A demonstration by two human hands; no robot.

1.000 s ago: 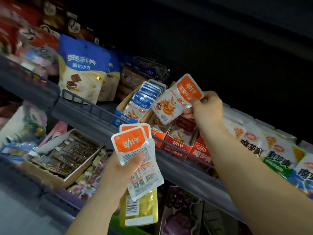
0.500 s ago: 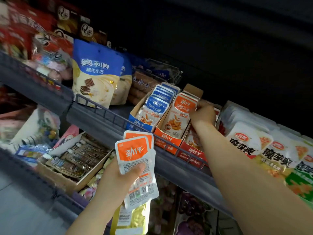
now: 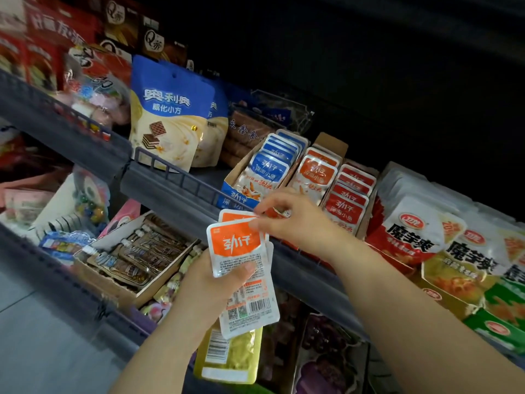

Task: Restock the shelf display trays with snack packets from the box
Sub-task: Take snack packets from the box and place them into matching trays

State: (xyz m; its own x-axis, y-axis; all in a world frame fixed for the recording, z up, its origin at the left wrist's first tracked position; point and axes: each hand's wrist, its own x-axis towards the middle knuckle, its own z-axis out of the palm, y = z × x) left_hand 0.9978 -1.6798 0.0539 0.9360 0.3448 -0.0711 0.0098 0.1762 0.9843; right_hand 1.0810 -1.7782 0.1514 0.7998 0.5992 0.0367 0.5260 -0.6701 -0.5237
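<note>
My left hand (image 3: 210, 282) grips a small stack of orange-and-white snack packets (image 3: 237, 248), backs facing me, held just below the shelf rail. My right hand (image 3: 295, 220) has its fingertips pinching the top edge of the front packet in that stack. On the shelf above stand three cardboard display trays: a blue tray (image 3: 235, 194) with blue packets, an orange tray (image 3: 331, 142) with orange packets (image 3: 316, 177), and a red tray with red packets (image 3: 348, 203). The supply box is out of view.
A grey wire shelf rail (image 3: 176, 180) runs in front of the trays. A blue wafer bag (image 3: 167, 115) stands left of them, white-and-red snack bags (image 3: 417, 231) right. On the lower shelf sits a cardboard box of brown sachets (image 3: 142, 251). A yellow packet (image 3: 230, 356) hangs below my left hand.
My right hand left a packet in the orange tray and came down to the stack in my left hand, where it now pinches the front packet. The view shifted closer.
</note>
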